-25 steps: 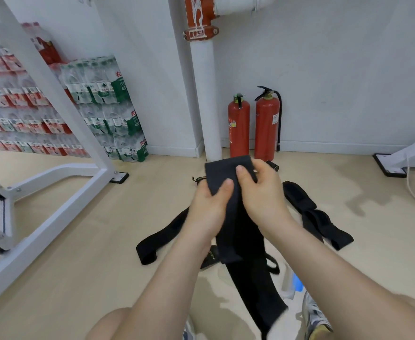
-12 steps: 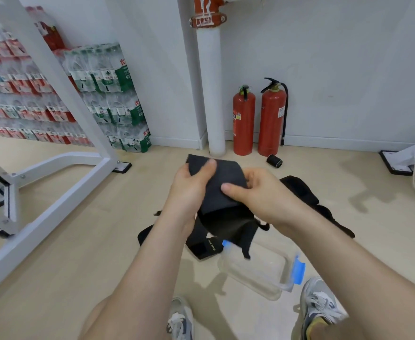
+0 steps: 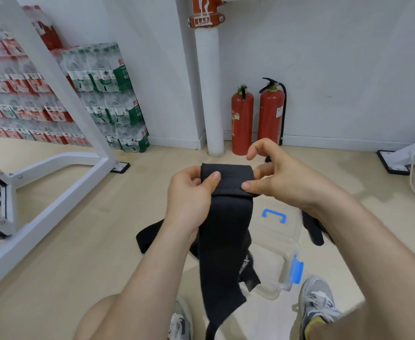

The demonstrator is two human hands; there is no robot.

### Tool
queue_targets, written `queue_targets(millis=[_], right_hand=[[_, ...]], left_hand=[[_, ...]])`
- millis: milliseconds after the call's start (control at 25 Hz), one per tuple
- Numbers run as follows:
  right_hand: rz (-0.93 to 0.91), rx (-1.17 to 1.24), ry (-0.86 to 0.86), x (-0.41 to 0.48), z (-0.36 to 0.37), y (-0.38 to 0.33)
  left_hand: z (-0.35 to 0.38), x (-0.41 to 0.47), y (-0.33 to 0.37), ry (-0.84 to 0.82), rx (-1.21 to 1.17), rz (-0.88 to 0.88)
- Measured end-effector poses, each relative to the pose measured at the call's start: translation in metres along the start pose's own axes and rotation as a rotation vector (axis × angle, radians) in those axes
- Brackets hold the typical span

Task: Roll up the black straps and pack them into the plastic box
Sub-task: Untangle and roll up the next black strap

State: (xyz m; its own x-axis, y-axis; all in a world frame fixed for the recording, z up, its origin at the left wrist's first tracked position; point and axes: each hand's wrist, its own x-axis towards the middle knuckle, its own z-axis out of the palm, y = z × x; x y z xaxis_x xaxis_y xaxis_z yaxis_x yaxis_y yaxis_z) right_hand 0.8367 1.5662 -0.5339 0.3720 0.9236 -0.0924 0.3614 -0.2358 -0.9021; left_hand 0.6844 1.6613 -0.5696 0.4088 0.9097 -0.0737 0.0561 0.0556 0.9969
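Note:
A wide black strap (image 3: 223,231) hangs in front of me, its top end folded over into a flat roll (image 3: 227,179). My left hand (image 3: 189,195) grips the roll's left side, thumb on top. My right hand (image 3: 282,177) pinches the right side with thumb and a lower finger, while the index finger is lifted off. The strap's long tail drops between my feet. A clear plastic box (image 3: 280,251) with blue latches lies on the floor below my right hand. More black straps lie on the floor to the left (image 3: 150,238) and right (image 3: 312,229).
Two red fire extinguishers (image 3: 256,119) stand against the wall beside a white pipe (image 3: 208,94). A white metal frame (image 3: 61,182) runs across the floor on the left, with stacked water-bottle packs (image 3: 103,94) behind it. My shoes (image 3: 316,303) are at the bottom edge.
Both hands have turned the strap's top end over into a thicker fold. The tail hangs longer and straighter. My right index finger has lifted off the fabric.

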Motion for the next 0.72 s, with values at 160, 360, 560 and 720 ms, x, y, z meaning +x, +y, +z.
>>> queue_targets(millis=[160, 360, 560, 720], right_hand=[[-0.051, -0.013, -0.022, -0.002, 0.000, 0.005], [-0.003, 0.460, -0.139, -0.006, 0.002, 0.002], [0.099, 0.821, -0.250, -0.005, 0.028, 0.001], [0.112, 0.718, -0.072, 0.003, 0.034, 0.001]], left_hand=[[0.000, -0.004, 0.007, -0.132, -0.080, -0.068], [-0.006, 0.007, 0.006, 0.026, -0.121, -0.056], [-0.001, 0.005, 0.005, -0.035, -0.118, -0.025], [0.000, 0.005, 0.000, -0.051, 0.047, 0.046]])
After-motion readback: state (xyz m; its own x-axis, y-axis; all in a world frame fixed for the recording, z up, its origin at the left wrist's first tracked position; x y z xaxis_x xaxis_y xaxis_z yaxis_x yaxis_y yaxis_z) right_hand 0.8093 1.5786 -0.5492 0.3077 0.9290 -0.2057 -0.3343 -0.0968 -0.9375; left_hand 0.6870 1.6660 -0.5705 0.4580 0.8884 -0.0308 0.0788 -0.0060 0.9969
